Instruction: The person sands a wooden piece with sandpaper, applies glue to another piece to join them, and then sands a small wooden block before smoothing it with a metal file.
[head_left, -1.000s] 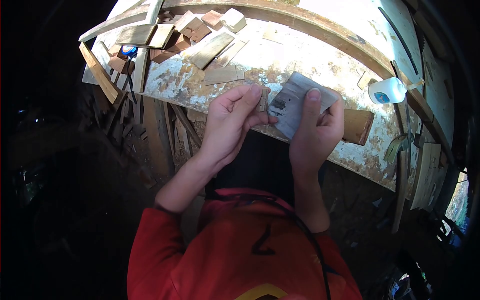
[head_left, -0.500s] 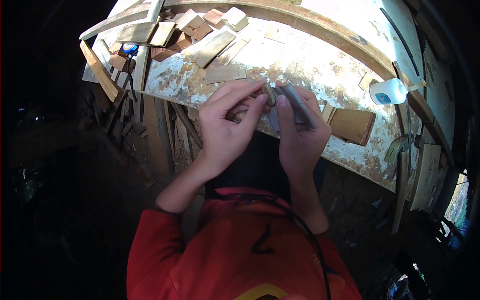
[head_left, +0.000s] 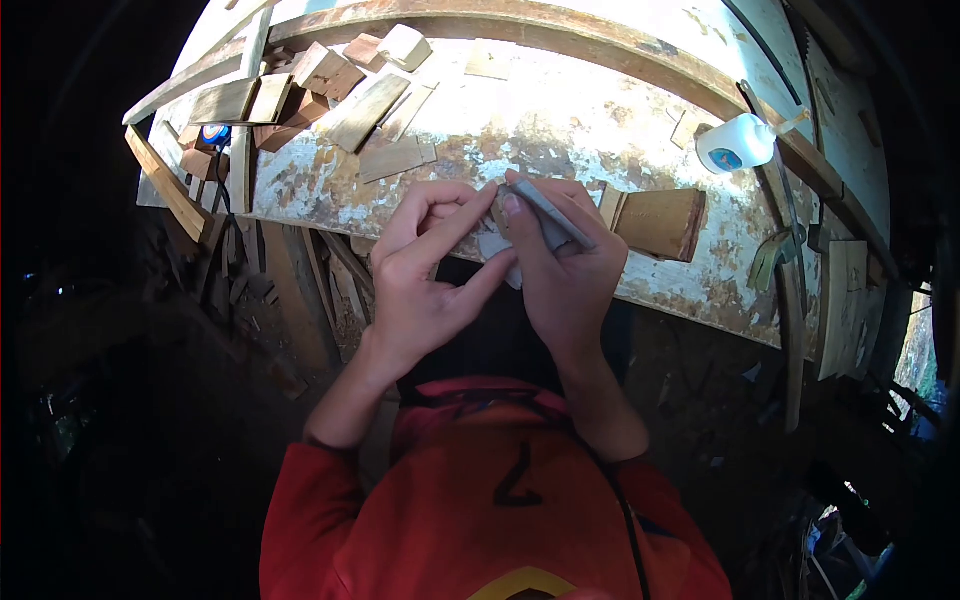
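My right hand (head_left: pixel 570 255) grips a folded grey sheet (head_left: pixel 548 212), which looks like sandpaper, with the thumb on its near side. My left hand (head_left: pixel 425 265) is beside it, its fingertips on a small wooden piece (head_left: pixel 503 208) that sits against the sheet. The right thumb partly covers this piece. A lower flap of the grey sheet hangs between the two hands. Both hands are over the near edge of the worn workbench (head_left: pixel 320 190).
Wood blocks (head_left: pixel 328 72) and thin boards (head_left: pixel 368 112) lie at the back left. A blue tape measure (head_left: pixel 215 133) sits near them. To the right are a wooden block (head_left: pixel 660 224), a white glue bottle (head_left: pixel 737 144) and long strips (head_left: pixel 790 330).
The view has shifted, so the bench items appear further left. The left thumb has come away from the small wooden piece and lies lower; the right thumb and sheet now cover more of it.
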